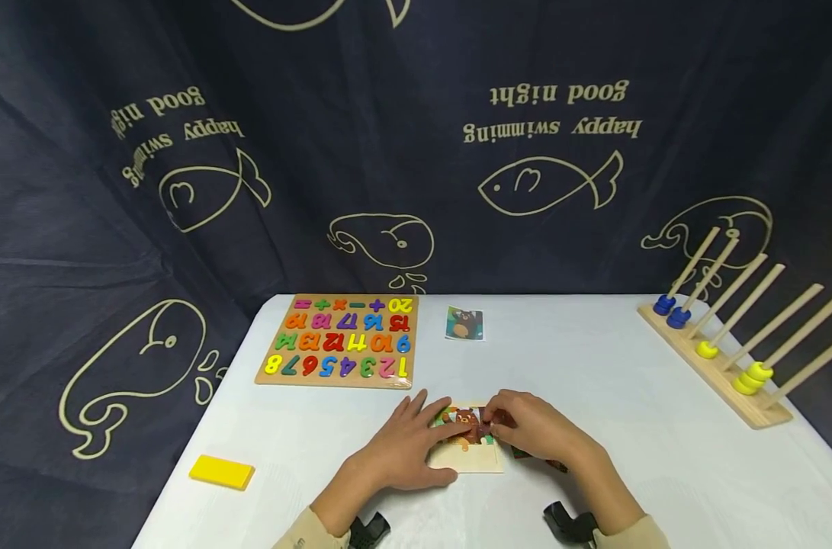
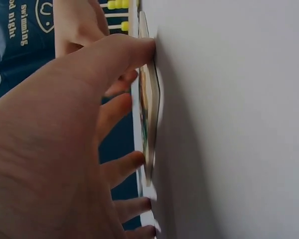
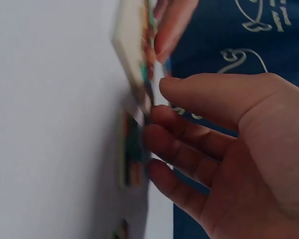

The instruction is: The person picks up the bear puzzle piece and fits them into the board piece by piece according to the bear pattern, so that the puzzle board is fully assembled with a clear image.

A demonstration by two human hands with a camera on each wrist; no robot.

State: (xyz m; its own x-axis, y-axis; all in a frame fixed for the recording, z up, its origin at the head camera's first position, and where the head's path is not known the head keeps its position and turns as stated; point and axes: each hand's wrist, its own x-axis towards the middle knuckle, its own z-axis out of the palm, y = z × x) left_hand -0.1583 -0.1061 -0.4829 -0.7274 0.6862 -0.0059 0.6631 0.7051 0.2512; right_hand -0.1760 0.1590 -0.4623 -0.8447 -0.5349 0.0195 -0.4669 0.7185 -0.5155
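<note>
A small wooden jigsaw tray (image 1: pixel 467 460) lies on the white table, its upper part filled with a brown bear picture (image 1: pixel 467 417) and its lower part bare wood. My left hand (image 1: pixel 409 450) rests across the tray's left side, fingers spread, the thumb at its near edge and the index finger on the picture. At the picture's right side, my right hand (image 1: pixel 535 425) pinches a dark puzzle piece (image 1: pixel 486 430) with curled fingers, most of that piece being hidden. Loose puzzle pieces (image 3: pixel 132 149) lie beneath the right hand, partly covered by it in the head view.
Beyond the left hand lies a wooden number board (image 1: pixel 347 376). A bear picture card (image 1: pixel 465 324) is behind the tray. A yellow block (image 1: pixel 222 472) sits at the left, and a bead counting rack (image 1: pixel 714 366) with upright pegs stands at the right. Dark printed cloth (image 1: pixel 388 152) hangs behind.
</note>
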